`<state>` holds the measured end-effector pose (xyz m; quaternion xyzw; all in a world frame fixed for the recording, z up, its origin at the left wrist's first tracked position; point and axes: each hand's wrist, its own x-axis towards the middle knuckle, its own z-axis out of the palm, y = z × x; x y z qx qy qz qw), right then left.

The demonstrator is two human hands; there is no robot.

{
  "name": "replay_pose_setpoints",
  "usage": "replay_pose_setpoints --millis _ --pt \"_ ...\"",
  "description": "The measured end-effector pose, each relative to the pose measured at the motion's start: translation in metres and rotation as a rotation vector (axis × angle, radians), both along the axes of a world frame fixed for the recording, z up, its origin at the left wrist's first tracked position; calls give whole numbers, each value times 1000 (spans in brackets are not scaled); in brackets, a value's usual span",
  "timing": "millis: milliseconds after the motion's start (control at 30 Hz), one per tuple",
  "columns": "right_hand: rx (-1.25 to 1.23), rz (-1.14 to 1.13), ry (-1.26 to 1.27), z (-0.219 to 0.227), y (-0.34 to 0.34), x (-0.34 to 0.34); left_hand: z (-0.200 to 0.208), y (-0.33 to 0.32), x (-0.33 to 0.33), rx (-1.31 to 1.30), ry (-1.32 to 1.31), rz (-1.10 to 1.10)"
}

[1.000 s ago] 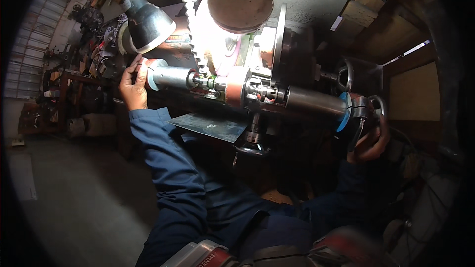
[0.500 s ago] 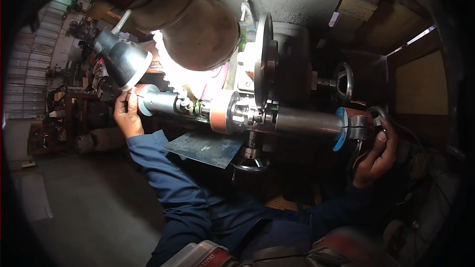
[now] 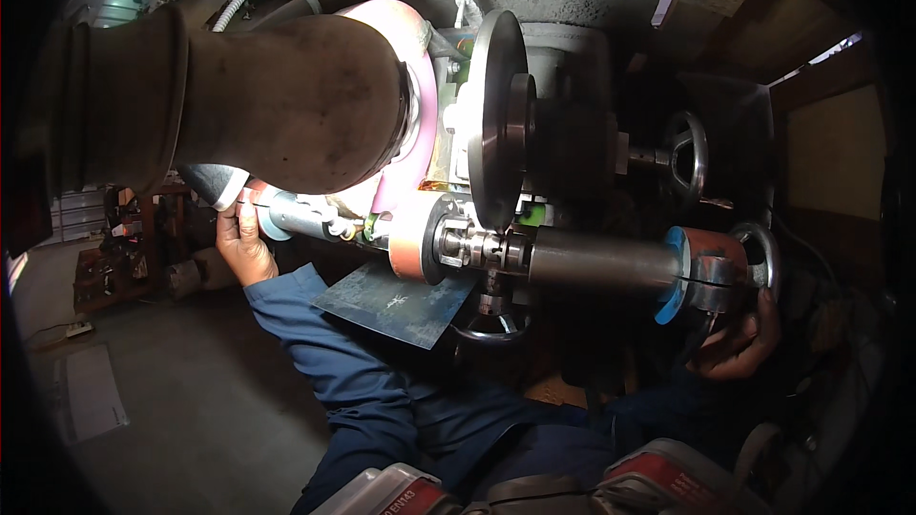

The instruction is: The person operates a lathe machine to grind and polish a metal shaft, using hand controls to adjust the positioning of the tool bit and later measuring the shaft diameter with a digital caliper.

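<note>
A long spindle assembly runs across the machine in front of me, with a dark steel cylinder (image 3: 606, 259) on its right half. My left hand (image 3: 245, 246) is at its far left end, thumb and fingers closed on the red-orange collar (image 3: 256, 193). My right hand (image 3: 737, 341) is at the right end, fingers closed at the lower rim of a small metal handwheel (image 3: 769, 262), partly in shadow. Beside that wheel is an orange and blue split clamp collar (image 3: 714, 272). Mid-spindle sits an orange-faced ring (image 3: 412, 246). A large thin disc wheel (image 3: 494, 114) stands upright just behind the spindle.
A big brown rounded body (image 3: 296, 100) hides much of the upper left, including most of the lamp shade (image 3: 215, 183). A flat sheet-metal plate (image 3: 396, 303) juts out below the spindle. More handwheels sit at the front (image 3: 491, 329) and right rear (image 3: 687, 157).
The view has shifted, and the brown body now covers much more of the upper left. My right hand has moved down around the handwheel's rim. My left hand stays at the left end.
</note>
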<state>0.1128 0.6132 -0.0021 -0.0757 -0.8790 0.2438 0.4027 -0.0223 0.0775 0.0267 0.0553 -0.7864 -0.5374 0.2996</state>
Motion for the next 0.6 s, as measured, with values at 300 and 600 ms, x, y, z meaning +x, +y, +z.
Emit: replay_pose_setpoints --millis 300,600 --pt "170 -117 102 -33 12 16 5 7 3 45 -33 -8" --pt "-160 20 -124 37 -11 -20 8 8 0 16 -38 -30"
